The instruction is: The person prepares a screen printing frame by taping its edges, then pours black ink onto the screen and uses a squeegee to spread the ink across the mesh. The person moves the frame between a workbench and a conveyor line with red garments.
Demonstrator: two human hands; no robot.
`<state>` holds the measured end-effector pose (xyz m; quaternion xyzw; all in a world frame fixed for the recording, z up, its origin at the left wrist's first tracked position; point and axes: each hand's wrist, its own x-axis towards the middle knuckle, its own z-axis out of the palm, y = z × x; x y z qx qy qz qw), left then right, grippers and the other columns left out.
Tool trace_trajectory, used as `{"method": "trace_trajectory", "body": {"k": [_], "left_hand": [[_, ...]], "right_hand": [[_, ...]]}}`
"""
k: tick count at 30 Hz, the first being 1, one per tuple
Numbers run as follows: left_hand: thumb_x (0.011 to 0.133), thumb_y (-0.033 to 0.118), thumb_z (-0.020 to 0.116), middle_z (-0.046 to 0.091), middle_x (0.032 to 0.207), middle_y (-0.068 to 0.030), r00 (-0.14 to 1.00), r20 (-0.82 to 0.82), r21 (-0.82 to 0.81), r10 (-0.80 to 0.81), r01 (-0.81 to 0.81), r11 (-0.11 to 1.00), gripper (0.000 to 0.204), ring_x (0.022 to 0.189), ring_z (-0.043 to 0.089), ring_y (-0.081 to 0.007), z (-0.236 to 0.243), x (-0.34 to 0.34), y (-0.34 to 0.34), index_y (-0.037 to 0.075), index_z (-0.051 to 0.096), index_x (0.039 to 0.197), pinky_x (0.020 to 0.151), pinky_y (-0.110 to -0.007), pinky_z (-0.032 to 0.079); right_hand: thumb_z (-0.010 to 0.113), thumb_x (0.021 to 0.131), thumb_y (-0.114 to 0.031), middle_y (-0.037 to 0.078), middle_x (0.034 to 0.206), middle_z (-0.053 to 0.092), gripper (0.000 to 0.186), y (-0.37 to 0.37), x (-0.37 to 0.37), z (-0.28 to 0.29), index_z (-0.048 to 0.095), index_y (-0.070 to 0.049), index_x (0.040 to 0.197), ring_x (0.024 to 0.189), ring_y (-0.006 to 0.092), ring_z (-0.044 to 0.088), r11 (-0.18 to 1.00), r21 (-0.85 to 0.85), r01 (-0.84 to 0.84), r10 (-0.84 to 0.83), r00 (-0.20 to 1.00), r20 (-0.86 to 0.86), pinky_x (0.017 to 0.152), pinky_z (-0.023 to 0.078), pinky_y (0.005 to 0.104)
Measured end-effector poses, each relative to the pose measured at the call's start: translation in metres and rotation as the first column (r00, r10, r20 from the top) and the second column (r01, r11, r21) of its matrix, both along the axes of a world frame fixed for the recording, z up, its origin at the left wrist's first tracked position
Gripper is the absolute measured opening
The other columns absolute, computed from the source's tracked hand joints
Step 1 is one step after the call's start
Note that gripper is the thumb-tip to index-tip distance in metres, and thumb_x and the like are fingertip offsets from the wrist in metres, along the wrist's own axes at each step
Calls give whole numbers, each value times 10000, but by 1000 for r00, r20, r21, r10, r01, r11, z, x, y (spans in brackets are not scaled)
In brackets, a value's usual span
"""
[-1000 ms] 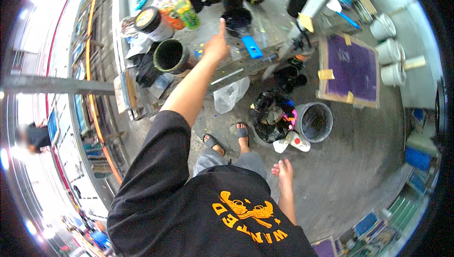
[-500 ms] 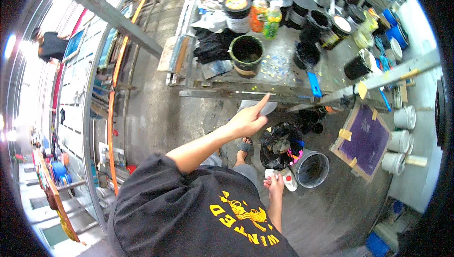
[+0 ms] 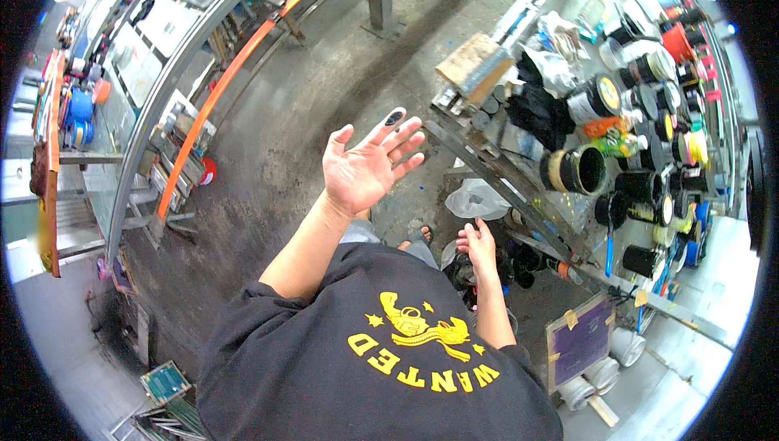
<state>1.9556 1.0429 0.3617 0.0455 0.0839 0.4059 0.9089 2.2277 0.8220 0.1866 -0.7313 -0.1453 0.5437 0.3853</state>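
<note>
My left hand (image 3: pixel 361 172) is raised over the floor, palm turned up and fingers spread, with nothing in it. A black smear, apparently ink or paint, covers the tip of its index finger, and smaller dark spots mark the finger next to it. Lower and to the right, my right hand (image 3: pixel 479 248) is held with its fingers stretched out and holds nothing that I can see. Beyond it lies a translucent plastic bag (image 3: pixel 477 198). Nearest to my left hand is the corner of a worktable (image 3: pixel 531 197) crowded with tubs, and it touches none of them.
On the worktable stand a dark-coated bucket (image 3: pixel 572 170), a black cloth (image 3: pixel 537 108) and several ink tubs. A purple-meshed screen frame (image 3: pixel 581 341) leans below, near white buckets (image 3: pixel 626 347). An orange rail (image 3: pixel 219 96) edges a rack on the left.
The view has swung left, shifting the table rightward. My left hand has gone from pointing to palm up with fingers spread. My right hand's curled fingers have straightened.
</note>
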Motion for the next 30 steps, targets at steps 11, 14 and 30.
{"method": "trace_trajectory", "body": {"k": [11,14,30], "left_hand": [[1019,559,363,580,1517,-81,945,-271,-16,186,-197,980,678,1354,554,-255,-78,-167,66,205,436,1592,1150,-476,390],[1016,562,390,583,1516,-80,939,-290,4,184,-191,982,672,1347,560,-258,-63,-175,73,212,443,1587,1145,-466,395],[976,692,489,300,1678,-109,-86,-813,-581,-575,66,811,840,1365,474,-446,-250,-458,-20,435,77,1662,1093,-604,424]], "right_hand": [[680,1039,-235,114,988,709,756,69,-77,-3,261,-46,1639,712,174,694,991,-31,-131,130,991,-28,618,571,291],[681,1036,-235,119,972,704,752,62,-88,-15,268,-50,1637,689,187,694,994,-78,-80,76,995,-57,590,570,304],[686,966,-383,195,1061,772,613,-96,-163,-38,579,12,1423,988,314,741,952,19,306,-299,916,266,889,561,412]]}}
